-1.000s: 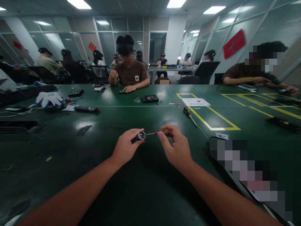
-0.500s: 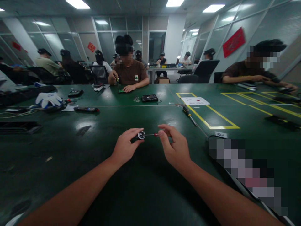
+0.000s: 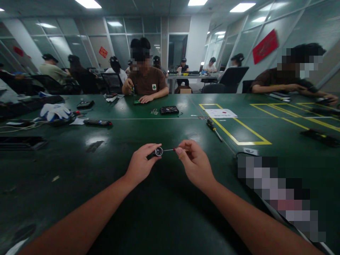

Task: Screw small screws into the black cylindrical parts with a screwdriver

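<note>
My left hand (image 3: 140, 163) is closed around a small round metal part (image 3: 158, 152), pinching it between thumb and fingers above the green table (image 3: 164, 212). A small screwdriver (image 3: 172, 149) with a red collar is gripped in my right hand (image 3: 196, 163), fingers curled on its handle. The thin shaft points left, with its tip at the round part. Both hands hover close together just in front of me.
A yellow-handled screwdriver (image 3: 214, 129) lies by yellow floor-tape lines (image 3: 239, 131). White gloves (image 3: 54, 111), a black tool (image 3: 97, 123) and a dark tray (image 3: 20, 142) sit at left. A person in a brown shirt (image 3: 147, 83) works opposite; another person sits far right (image 3: 289, 79).
Both hands shifted very slightly; my right fingers have turned a little on the screwdriver handle. The grip on the round part is unchanged.
</note>
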Demonstrator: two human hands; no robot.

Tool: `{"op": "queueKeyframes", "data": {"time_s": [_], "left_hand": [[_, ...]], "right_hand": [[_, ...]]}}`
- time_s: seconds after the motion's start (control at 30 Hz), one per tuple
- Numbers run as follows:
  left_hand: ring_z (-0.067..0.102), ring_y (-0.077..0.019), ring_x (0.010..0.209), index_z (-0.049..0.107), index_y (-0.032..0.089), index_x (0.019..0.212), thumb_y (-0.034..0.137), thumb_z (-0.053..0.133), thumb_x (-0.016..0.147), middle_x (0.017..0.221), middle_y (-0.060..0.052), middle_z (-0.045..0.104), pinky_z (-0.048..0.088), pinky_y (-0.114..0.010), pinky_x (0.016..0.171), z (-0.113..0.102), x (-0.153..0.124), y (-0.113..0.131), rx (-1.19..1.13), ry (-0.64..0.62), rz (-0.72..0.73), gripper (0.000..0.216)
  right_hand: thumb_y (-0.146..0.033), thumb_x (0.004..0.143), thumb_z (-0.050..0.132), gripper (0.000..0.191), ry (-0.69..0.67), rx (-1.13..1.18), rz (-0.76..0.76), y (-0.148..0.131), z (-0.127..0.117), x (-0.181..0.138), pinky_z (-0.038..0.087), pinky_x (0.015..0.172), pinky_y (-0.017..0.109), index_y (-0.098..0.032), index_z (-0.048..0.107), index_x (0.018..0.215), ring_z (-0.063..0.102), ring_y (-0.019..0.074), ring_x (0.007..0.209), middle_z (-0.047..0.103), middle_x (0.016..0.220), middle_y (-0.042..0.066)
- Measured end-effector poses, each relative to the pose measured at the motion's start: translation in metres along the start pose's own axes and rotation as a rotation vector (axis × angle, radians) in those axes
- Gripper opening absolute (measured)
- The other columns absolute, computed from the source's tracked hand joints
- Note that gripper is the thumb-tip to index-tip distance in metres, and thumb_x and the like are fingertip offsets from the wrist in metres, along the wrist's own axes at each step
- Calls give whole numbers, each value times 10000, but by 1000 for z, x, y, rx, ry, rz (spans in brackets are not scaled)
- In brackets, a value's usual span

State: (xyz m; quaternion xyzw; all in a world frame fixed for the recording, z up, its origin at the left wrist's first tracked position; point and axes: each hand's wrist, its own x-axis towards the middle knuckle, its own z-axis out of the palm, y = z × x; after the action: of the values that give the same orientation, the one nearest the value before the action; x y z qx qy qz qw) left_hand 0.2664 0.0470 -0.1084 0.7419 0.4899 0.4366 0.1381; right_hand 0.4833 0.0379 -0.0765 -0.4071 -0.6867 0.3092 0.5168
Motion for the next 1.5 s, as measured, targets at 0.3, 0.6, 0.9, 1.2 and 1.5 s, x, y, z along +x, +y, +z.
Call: {"op": "queueKeyframes", "data": {"time_s": [0.3, 0.6, 0.9, 1.2, 1.5], "left_hand": [[636, -239, 1246, 710, 250, 1259, 139, 703, 875, 1312, -50, 699, 465, -469, 1141, 2, 1, 1, -104, -70, -50, 400], [647, -216, 1201, 671, 259, 1314, 129, 716, 865, 1294, -40, 691, 486, -410, 1104, 9, 0, -8, -141, -105, -113, 470], [641, -211, 1189, 698, 234, 1252, 153, 703, 893, 1267, -39, 699, 476, -410, 1095, 3, 2, 1, -98, -84, -66, 369], [647, -220, 1183, 692, 251, 1275, 175, 727, 882, 1274, -37, 700, 483, -422, 1090, 4, 1, -2, -112, -54, -67, 401], [658, -230, 1177, 705, 235, 1254, 172, 726, 880, 1267, -51, 709, 493, -422, 1087, 3, 2, -2, -90, -27, -73, 380]], "right_hand": [[-426, 968, 614, 246, 111, 17, 58, 5, 2, 2, 500, 666, 308, -229, 624, 1116, 663, 187, 758, 712, 876, 27], [-419, 1008, 548, 225, 6, -51, 14, 4, 2, 0, 510, 779, 347, -252, 665, 1101, 704, 209, 843, 741, 916, 33], [-512, 849, 723, 311, 80, 773, 504, 12, -1, 19, 534, 669, 337, -212, 643, 852, 581, 158, 633, 608, 698, -9], [-467, 955, 604, 255, 109, 275, 172, 13, 3, 12, 532, 764, 354, -216, 640, 978, 654, 182, 773, 683, 844, 23], [-396, 1033, 510, 204, -69, -6, 2, 4, -1, 1, 471, 658, 303, -248, 613, 1129, 631, 165, 694, 646, 754, -17]]}}
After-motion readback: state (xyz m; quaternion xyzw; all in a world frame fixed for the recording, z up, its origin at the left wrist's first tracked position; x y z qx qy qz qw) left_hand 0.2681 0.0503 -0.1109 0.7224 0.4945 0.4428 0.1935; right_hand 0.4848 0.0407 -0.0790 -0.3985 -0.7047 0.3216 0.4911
